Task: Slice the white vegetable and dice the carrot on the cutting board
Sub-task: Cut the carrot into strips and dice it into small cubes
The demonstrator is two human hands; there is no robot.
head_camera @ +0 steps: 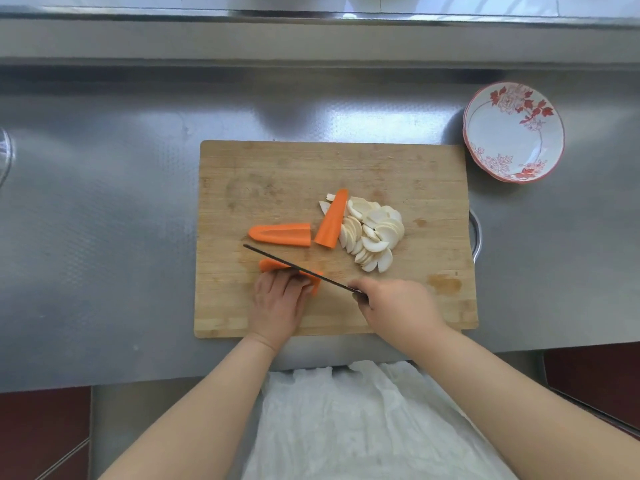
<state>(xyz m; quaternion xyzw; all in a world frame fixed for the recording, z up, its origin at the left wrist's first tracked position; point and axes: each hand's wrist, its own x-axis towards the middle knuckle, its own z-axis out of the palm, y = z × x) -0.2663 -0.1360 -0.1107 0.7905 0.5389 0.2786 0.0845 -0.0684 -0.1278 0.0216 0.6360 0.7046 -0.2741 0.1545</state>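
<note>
Where steel counter (104,220) spreads, wooden cutting board (311,168).

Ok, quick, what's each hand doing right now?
Left hand: fingers curled over a carrot piece, holding it on the cutting board.
Right hand: gripping the knife.

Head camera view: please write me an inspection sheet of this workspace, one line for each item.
Surface: steel counter with a wooden cutting board on it.
Job's things: pile of white slices; two carrot pieces lying free; a third carrot piece under the knife.
Clutter: empty flowered bowl right of the board.
Hands: left hand holds down the carrot piece with curled fingers; right hand grips the knife handle.
Cables: nothing seen.
Surroundings: white apron, red floor tiles.
</note>
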